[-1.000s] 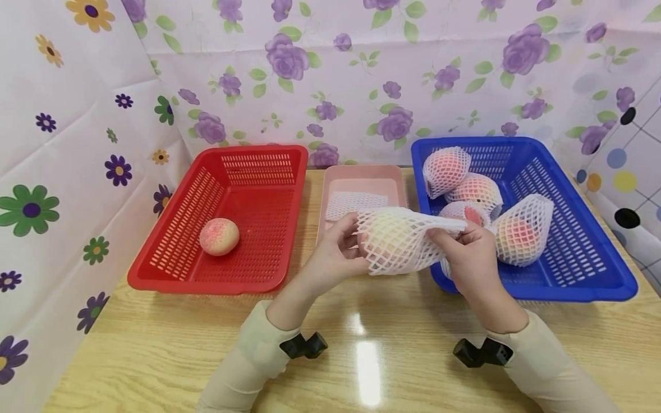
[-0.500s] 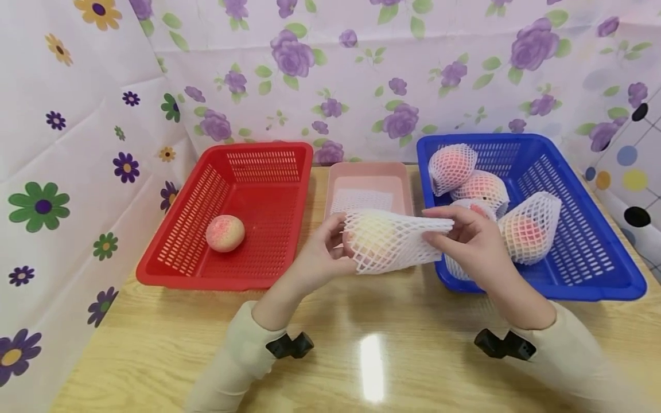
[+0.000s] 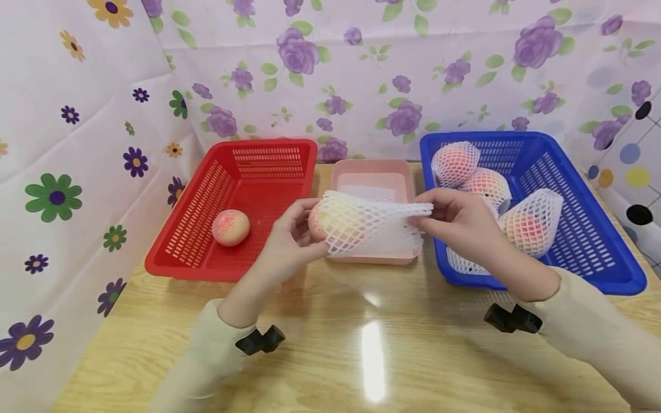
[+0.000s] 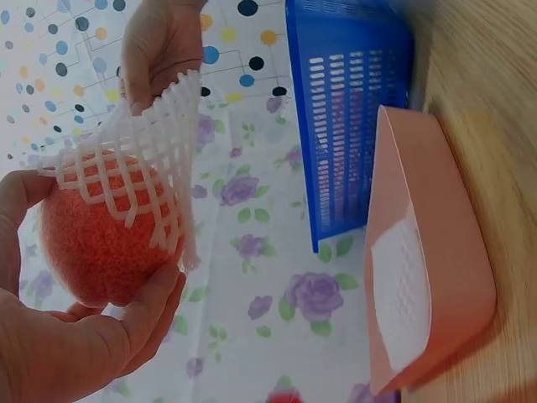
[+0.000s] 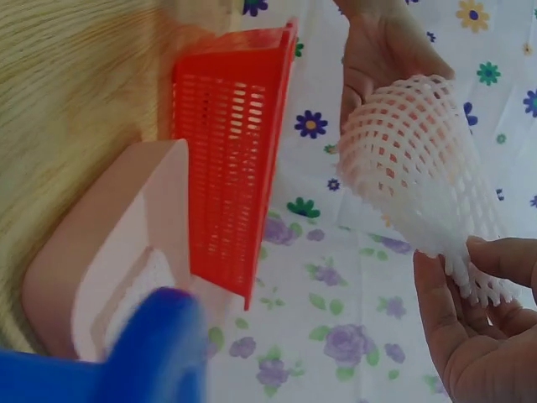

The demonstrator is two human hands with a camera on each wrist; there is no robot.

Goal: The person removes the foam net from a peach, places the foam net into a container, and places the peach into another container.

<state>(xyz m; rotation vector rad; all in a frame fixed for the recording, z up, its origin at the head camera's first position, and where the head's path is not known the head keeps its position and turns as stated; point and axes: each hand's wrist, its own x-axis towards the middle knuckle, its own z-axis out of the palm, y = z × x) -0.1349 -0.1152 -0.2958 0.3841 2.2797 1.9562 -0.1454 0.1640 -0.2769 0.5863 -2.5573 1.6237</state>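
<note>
We are looking at a peach (image 3: 317, 222) held up in the air, in the middle of the head view, well clear of the wooden table (image 3: 330, 361). A white foam net (image 3: 379, 226) covers its right side, while its left end is bare; from the left wrist we see that bare part as deep red. The left hand (image 3: 289, 238) cups this end, fingers and thumb curled around the fruit. The right hand (image 3: 465, 223) pinches the net's flattened free end between thumb and fingers, apart from the peach.

Beyond the net, and partly hidden by it, we find a shallow pink tray (image 3: 374, 166), with more white netting (image 3: 369, 194) lying flat inside.

To our left is a red slotted basket (image 3: 273, 201), where an unwrapped second peach (image 3: 230, 228) rests on the bottom. To our right, a blue slotted basket (image 3: 578, 246) holds several netted peaches (image 3: 531, 229), grouped mostly on its left; some are partly hidden behind the right hand.

Both arms wear cream sleeves (image 3: 583, 315), with a small black device (image 3: 260, 339) at each wrist. Behind everything hangs a pale cloth (image 3: 356, 86) printed with purple roses and green leaves.
</note>
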